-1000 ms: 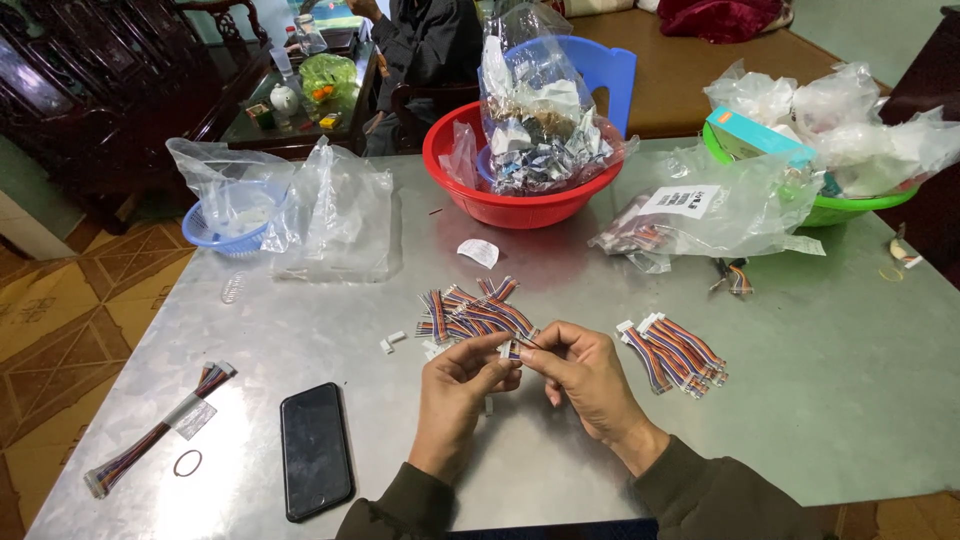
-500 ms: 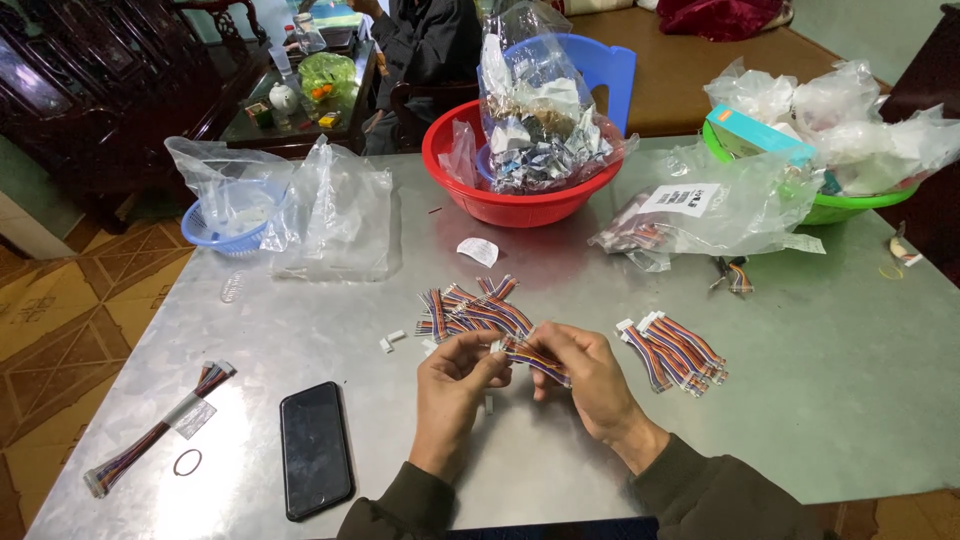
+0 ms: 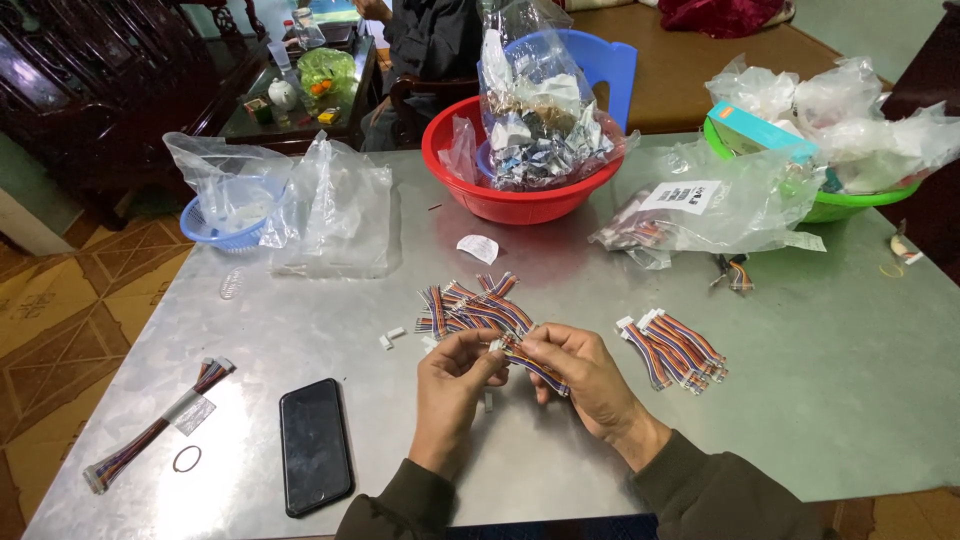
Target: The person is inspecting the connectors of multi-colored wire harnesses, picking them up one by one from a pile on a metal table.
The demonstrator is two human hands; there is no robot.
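Observation:
Both hands meet over the front middle of the metal table [image 3: 300, 330]. My left hand [image 3: 452, 385] pinches a small white connector at the end of a short multicoloured ribbon cable [image 3: 535, 366], and my right hand [image 3: 580, 375] holds that cable's body. Just behind my hands lies a loose pile of similar ribbon cables [image 3: 470, 305]. To the right, a neat row of ribbon cables [image 3: 672, 348] with white connectors rests on the table. Small white connector pieces [image 3: 390, 338] lie left of the pile.
A black phone [image 3: 314, 444] lies front left, beside a long taped cable bundle [image 3: 155, 428] and a rubber band [image 3: 186, 459]. At the back stand a red basin [image 3: 520, 200] with bags, a green basin [image 3: 850, 205], a blue basket [image 3: 225, 225] and plastic bags [image 3: 335, 210]. Someone sits beyond.
My hands have shifted slightly, working the connector onto the cable end; the cable now angles down to the right. Nothing else on the table moved.

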